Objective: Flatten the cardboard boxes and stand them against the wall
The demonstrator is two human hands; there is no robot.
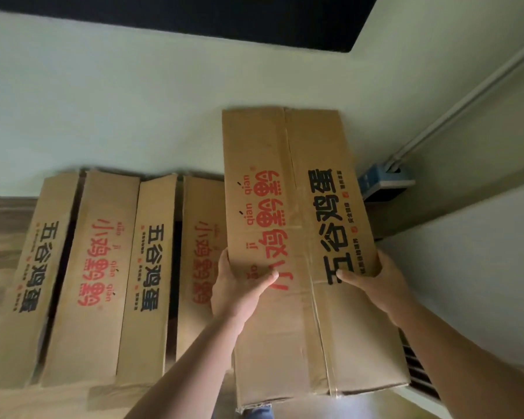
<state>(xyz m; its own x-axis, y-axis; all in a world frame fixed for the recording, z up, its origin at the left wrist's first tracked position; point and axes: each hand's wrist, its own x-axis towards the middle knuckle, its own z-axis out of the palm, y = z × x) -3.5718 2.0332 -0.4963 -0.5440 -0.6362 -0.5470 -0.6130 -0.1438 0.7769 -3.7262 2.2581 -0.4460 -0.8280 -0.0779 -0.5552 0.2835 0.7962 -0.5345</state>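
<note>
Wooden floor (3,225) meets pale wall (133,101) behind leaning flattened boxes (97,267).

A wood-patterned floor (0,234) at the frame's left carries flattened cardboard boxes (103,276) standing against the pale wall (118,116).

Held flattened cardboard box (300,237) printed with black "五谷鸡蛋" and red "小鸡鹐鹐", pinyin "qiān qiān", same print on flattened boxes (103,267) to its left
</note>
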